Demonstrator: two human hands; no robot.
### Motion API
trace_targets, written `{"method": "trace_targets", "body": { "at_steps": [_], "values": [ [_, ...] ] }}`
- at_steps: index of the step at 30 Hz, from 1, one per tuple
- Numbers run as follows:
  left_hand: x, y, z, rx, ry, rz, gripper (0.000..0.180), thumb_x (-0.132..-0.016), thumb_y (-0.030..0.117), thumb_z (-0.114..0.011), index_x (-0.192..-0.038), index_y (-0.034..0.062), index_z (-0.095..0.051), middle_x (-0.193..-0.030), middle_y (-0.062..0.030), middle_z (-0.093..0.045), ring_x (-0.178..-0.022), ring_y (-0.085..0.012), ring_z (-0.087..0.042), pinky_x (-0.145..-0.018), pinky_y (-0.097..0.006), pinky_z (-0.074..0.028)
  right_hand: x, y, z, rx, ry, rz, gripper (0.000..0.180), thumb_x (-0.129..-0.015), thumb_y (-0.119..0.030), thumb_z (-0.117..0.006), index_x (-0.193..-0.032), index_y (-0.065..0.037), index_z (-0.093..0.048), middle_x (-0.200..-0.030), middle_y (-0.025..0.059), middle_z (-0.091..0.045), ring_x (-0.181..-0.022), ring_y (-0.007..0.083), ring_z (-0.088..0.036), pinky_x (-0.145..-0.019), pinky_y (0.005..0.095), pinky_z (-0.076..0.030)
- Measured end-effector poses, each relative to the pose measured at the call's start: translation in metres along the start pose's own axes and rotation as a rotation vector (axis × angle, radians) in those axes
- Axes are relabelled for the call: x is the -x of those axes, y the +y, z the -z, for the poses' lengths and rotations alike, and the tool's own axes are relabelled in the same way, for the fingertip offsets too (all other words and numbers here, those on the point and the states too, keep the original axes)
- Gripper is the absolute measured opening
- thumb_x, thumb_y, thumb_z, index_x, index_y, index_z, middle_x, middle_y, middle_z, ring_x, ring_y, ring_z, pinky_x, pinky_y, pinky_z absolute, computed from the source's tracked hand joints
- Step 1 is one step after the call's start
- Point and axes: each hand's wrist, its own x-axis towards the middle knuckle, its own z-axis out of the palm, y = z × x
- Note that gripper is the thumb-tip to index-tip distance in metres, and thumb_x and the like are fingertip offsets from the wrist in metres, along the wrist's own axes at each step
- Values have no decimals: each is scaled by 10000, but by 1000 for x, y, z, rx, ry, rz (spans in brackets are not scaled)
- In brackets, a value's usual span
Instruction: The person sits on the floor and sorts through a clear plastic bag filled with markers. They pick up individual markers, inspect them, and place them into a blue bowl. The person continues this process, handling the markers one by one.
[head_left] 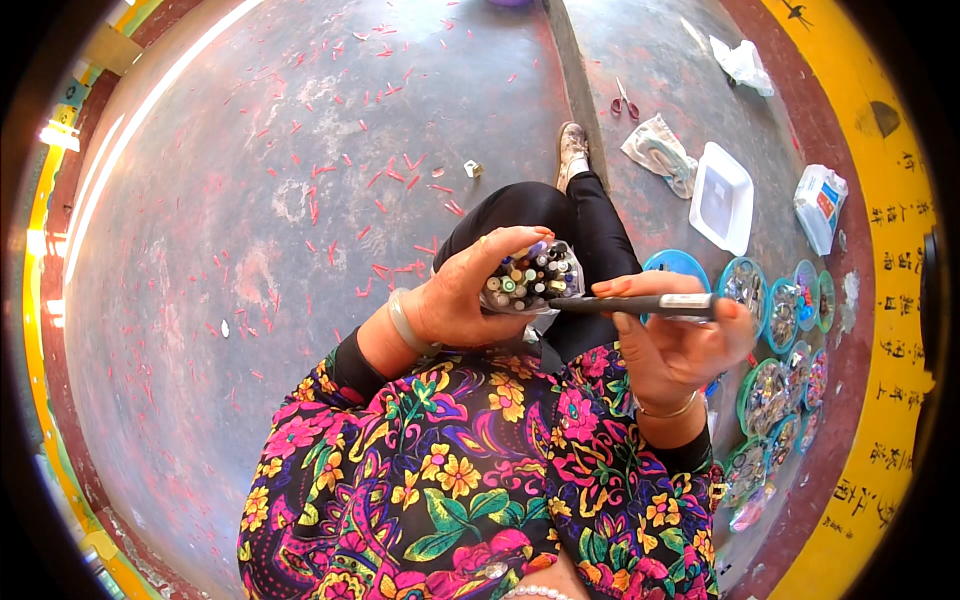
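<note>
Near the frame's centre, the left hand [465, 290] is clenched around a bundle of pens in a clear plastic sleeve [532, 277]; only the pen ends show, the barrels hidden by the fingers. Just right of it, the right hand [675, 345] pinches a slim dark pen with a silver end [640, 304], its tip touching the bundle. At right, round blue-rimmed trays [775, 330] hold small items too tiny to identify.

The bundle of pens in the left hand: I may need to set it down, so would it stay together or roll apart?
The bundle of pens looks stiff and probably light. Only a clear wrap and the left hand seem to keep it together, so loose pens may slide out endwise. The single black pen in the right hand is round and would likely roll.
</note>
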Motion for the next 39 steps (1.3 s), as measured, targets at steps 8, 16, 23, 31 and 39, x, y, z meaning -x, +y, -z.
{"method": "trace_targets", "body": {
  "at_steps": [8, 16, 23, 31, 39],
  "values": [
    [-1, 0, 1, 8, -24, 7, 808, -705, 4, -779, -1374, -12, -327, -1331, -220, -482, -1224, -310, -509, -1006, -403, -426, 0, 4, 0, -23, -59, 18, 717, -770, 177, -621, -1364, -89, -320, -976, 244, -621, -846, 287, -674, -714, 346, -567],
    [-2, 2, 3, 13, -50, 12, 842, -685, 26, -809, -1377, -4, -330, -1328, -221, -487, -1223, -312, -511, -1008, -403, -426, -5, -2, 0, 98, -118, -14, 626, -764, 143, -656, -1275, -79, -370, -944, 217, -647, -797, 271, -682, -666, 317, -560],
    [0, 0, 2, 8, -42, 8, 851, -677, 33, -821, -1375, 1, -336, -1327, -215, -490, -1220, -312, -513, -1010, -401, -422, -5, -4, -3, -13, -114, -60, 643, -773, 154, -644, -1298, -90, -362, -969, 228, -632, -841, 268, -676, -698, 329, -557],
    [-1, 0, 1, 3, -24, 28, 804, -661, 45, -815, -1340, -6, -388, -1295, -194, -513, -1180, -301, -536, -985, -378, -438, -3, 0, 1, -69, -58, -104, 697, -779, 172, -622, -1345, -101, -320, -975, 228, -618, -863, 280, -669, -755, 358, -558],
    [-2, 0, 2, 2, -63, 34, 853, -661, 38, -831, -1364, -2, -349, -1328, -209, -491, -1218, -307, -515, -1007, -397, -423, -1, -3, 2, -6, -61, -91, 701, -785, 160, -628, -1353, -112, -321, -975, 232, -616, -872, 295, -672, -740, 359, -568]
  ]
}}
